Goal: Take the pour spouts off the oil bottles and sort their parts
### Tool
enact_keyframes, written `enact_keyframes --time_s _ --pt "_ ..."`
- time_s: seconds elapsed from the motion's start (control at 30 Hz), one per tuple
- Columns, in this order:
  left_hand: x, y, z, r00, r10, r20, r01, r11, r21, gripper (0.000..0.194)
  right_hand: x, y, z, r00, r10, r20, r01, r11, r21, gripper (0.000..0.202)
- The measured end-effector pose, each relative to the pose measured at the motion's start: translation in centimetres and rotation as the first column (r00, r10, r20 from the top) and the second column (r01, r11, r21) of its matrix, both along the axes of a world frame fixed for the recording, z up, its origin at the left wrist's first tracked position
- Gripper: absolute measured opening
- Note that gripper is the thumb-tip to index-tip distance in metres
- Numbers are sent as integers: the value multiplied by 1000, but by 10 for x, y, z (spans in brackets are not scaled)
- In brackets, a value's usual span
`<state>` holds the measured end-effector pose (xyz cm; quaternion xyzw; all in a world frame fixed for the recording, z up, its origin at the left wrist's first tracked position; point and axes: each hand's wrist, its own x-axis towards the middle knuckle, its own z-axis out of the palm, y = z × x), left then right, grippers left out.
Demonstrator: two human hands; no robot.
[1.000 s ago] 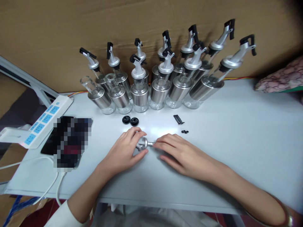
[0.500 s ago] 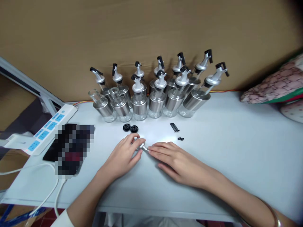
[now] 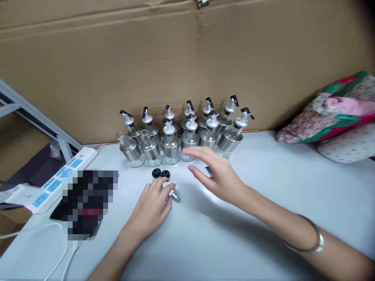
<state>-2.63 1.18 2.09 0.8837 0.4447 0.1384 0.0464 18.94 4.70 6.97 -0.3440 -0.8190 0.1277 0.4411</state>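
Note:
My left hand (image 3: 152, 205) rests on the table with its fingers closed around a silver pourer spout (image 3: 175, 196), whose narrow end pokes out to the right. Raised over the table, my right hand (image 3: 221, 175) has its thumb and fingers apart and holds nothing. It hides part of the front bottles. Just beyond my left hand lie two round black stoppers (image 3: 156, 173). A black lever piece (image 3: 209, 170) shows partly behind my right hand. Glass bottles with steel bands (image 3: 170, 149) stand in two rows at the back, most with pourers fitted; two front-left bottles (image 3: 149, 147) have bare necks.
A white power strip (image 3: 66, 177) and a dark, partly blurred phone (image 3: 84, 207) with white cables lie at the left. A patterned bag (image 3: 310, 119) and a dotted white item (image 3: 348, 142) sit at the right. Cardboard (image 3: 131, 66) stands behind the bottles.
My right hand has left the spout, risen and moved toward the bottles, its fingers spreading. My left hand still holds the spout. The view has tilted up.

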Motion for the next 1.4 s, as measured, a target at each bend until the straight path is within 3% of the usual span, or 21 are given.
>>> enact_keyframes --time_s 0.1,0.3,0.6,0.73,0.83,0.97,1.07,1.13,1.23,1.4 --pt "1 -1 1 998 -12 59 8 998 66 24 -22 24 6 989 -80 -128 71 995 -72 37" --pt "5 -3 -4 997 -55 48 51 996 79 21 -63 64 -9 958 -183 -221 146 974 -174 49" --pt "8 -3 -9 993 -119 16 118 992 30 15 -75 83 -19 849 -225 -478 127 965 -230 37" --pt "7 -5 -7 986 -126 111 112 986 123 15 -67 71 -12 828 -184 -529 127 982 -142 38" --pt "9 -10 -8 939 -106 326 42 979 199 23 -55 48 1 808 -132 -575 83 990 -109 47" --pt "18 -19 -16 706 -82 704 -57 984 171 51 -37 8 14 761 -40 -647 -170 951 -258 55" --pt "28 -28 -24 597 -66 800 42 998 51 79 -26 -18 15 717 -45 -696 -347 843 -412 58" --pt "33 -35 -31 600 -19 800 124 990 -70 95 -21 -31 12 681 -57 -730 -438 767 -469 59" --pt "35 -45 -43 663 39 747 168 965 -199 107 -17 -43 8 652 -84 -754 -506 692 -515 59" --pt "33 -61 -60 705 35 709 230 934 -274 122 -20 -45 4 740 -156 -654 -437 627 -644 44"
